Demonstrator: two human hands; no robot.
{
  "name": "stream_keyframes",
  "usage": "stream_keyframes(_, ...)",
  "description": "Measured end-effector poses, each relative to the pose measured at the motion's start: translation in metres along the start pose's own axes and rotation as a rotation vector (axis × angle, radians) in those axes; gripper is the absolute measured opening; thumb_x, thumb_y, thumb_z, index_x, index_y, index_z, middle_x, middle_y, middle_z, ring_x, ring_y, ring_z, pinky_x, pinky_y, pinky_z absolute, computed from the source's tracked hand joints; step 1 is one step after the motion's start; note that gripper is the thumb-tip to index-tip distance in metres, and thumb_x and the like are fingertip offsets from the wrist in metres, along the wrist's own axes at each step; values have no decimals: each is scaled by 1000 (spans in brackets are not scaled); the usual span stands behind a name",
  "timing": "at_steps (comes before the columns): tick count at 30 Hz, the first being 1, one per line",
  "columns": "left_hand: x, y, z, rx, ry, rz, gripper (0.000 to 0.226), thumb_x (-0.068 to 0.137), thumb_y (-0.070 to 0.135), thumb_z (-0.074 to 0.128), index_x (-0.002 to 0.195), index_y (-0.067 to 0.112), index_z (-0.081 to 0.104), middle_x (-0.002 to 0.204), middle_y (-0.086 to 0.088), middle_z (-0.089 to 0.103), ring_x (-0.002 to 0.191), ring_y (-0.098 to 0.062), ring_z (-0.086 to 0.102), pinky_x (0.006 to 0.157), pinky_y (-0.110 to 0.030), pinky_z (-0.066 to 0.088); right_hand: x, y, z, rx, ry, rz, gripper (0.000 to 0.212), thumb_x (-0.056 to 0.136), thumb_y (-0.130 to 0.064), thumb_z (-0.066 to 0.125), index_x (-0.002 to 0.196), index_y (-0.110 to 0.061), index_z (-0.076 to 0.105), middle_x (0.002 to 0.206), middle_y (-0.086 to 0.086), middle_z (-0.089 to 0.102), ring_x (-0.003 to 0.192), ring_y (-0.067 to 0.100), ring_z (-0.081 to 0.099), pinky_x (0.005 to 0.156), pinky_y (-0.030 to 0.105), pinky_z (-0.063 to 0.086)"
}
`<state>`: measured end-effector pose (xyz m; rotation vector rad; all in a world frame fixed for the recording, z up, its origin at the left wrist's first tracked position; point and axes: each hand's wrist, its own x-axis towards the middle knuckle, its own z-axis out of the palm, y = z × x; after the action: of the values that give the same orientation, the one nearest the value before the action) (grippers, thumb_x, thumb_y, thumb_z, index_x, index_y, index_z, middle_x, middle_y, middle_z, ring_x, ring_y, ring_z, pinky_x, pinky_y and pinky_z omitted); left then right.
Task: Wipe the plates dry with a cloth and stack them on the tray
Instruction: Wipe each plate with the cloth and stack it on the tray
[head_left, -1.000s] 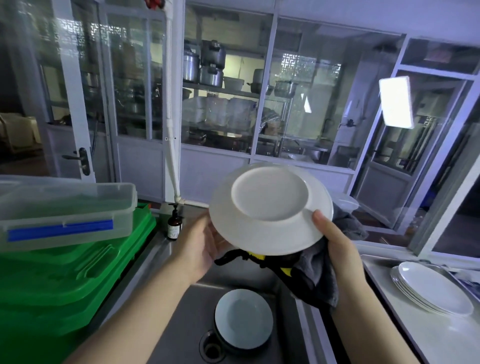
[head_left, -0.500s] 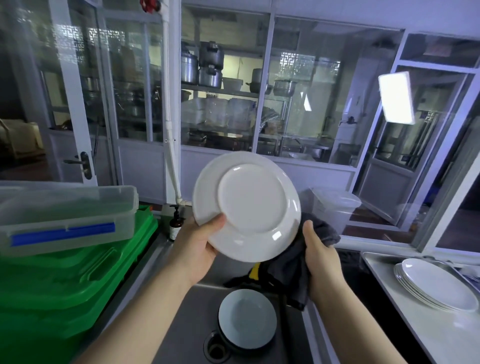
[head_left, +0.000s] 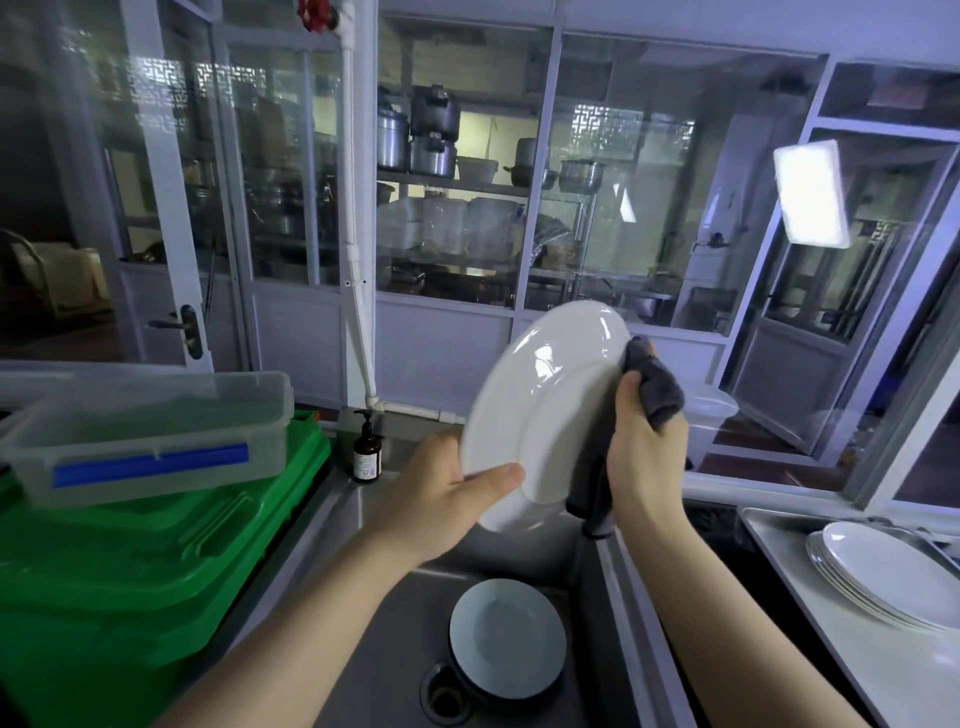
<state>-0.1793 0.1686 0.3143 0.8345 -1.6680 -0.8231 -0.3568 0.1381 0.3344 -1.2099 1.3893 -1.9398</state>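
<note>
- Head view: above the sink (head_left: 395, 613), our left hand (head_left: 441, 499) grips the white plate (head_left: 540, 410) by its lower rim, thumb on its face.
- Our right hand (head_left: 641, 447) clutches the grey cloth (head_left: 657, 384) against the plate's right edge.
- Right of the sink, stacked plates (head_left: 883, 577) lie on the tray (head_left: 779, 540).

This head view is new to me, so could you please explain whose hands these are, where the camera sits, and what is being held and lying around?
There is no machine here: a person wears a wide-angle camera on the head, looking forward and down at their own bare hands. The left hand has a grip on the lower rim of a white plate, held tilted above the sink. The right hand holds a grey cloth at the plate's right edge. Another plate lies in the sink near the drain. To the right, a stack of plates sits on a metal tray. Green bins stand to the left.
</note>
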Motion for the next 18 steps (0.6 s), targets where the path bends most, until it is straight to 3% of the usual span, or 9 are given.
stream_keyframes(3,1,3,0,23,32,34,66,68,46,64,98,-13,65,93,-35,66,88,-46,64,80,-58,50,-4,-5,3,-77,-87,-262,49,98,-32,43,147,-27,38,154,-9,35,144,12,26,119,41,21)
stream_keyframes(7,-2,0,5,109,-32,42,57,70,45,64,91,-8,69,86,-31,68,81,-44,66,73,-53,51,-15,-13,10,-256,-200,-573,55,93,-39,41,147,-25,35,158,-6,20,149,14,2,120,37,10)
stream_keyframes(12,2,-4,5,144,7,15,19,70,14,60,80,0,68,78,-16,71,70,-15,60,69,-44,51,-47,5,21,-464,-372,-870,63,87,-24,55,147,-21,35,159,-1,19,150,24,0,119,44,11)
stream_keyframes(15,-1,-6,3,172,-27,3,17,75,8,59,88,10,69,84,-1,74,77,-8,65,70,-34,51,-54,14,16,-516,-455,-945,61,90,-41,50,147,-26,32,159,-2,21,150,23,4,115,48,16)
stream_keyframes(18,-9,-8,2,80,-90,-19,22,71,17,64,92,10,69,88,1,74,81,-9,65,71,-28,49,-37,8,4,-591,-544,-975,67,89,-69,29,143,-32,37,158,0,25,149,26,7,109,59,11)
